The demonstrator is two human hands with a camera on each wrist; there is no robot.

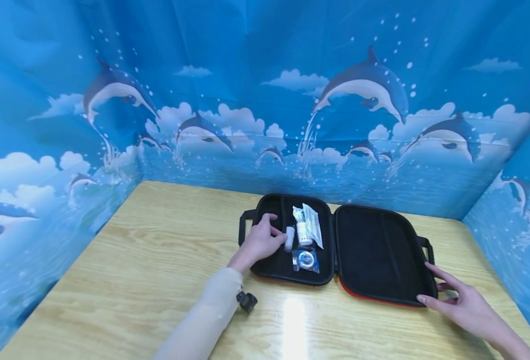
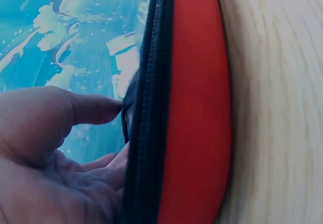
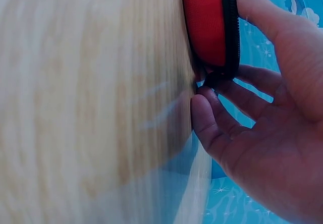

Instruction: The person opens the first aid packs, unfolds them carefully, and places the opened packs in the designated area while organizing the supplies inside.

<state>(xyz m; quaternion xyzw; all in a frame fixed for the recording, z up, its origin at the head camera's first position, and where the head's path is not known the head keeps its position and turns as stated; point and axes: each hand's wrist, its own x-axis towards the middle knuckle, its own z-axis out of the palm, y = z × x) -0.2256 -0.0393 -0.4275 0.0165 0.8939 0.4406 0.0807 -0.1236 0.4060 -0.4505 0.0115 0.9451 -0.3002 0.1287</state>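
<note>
A black zip case (image 1: 271, 272) with red outer sides lies unfolded on the table. My left hand (image 1: 260, 241) reaches into its left half, fingertips right at a white roll (image 1: 289, 239); in the left wrist view the case's red side (image 2: 197, 103) hides part of the fingers. Beside the roll lie a white bottle (image 1: 303, 234), a flat white packet (image 1: 313, 226) and a clear-and-blue wrapped round item (image 1: 306, 260). My right hand (image 1: 465, 305) holds the outer near corner of the right half (image 1: 382, 255), thumb on the rim (image 3: 231, 27), other fingers by the handle.
The case stands at the back of a wood-grain table (image 1: 157, 250), near a blue dolphin-print curtain (image 1: 247, 125). Carry handles (image 1: 242, 227) stick out at both ends of the case. A small black device (image 1: 247, 301) sits at my left wrist.
</note>
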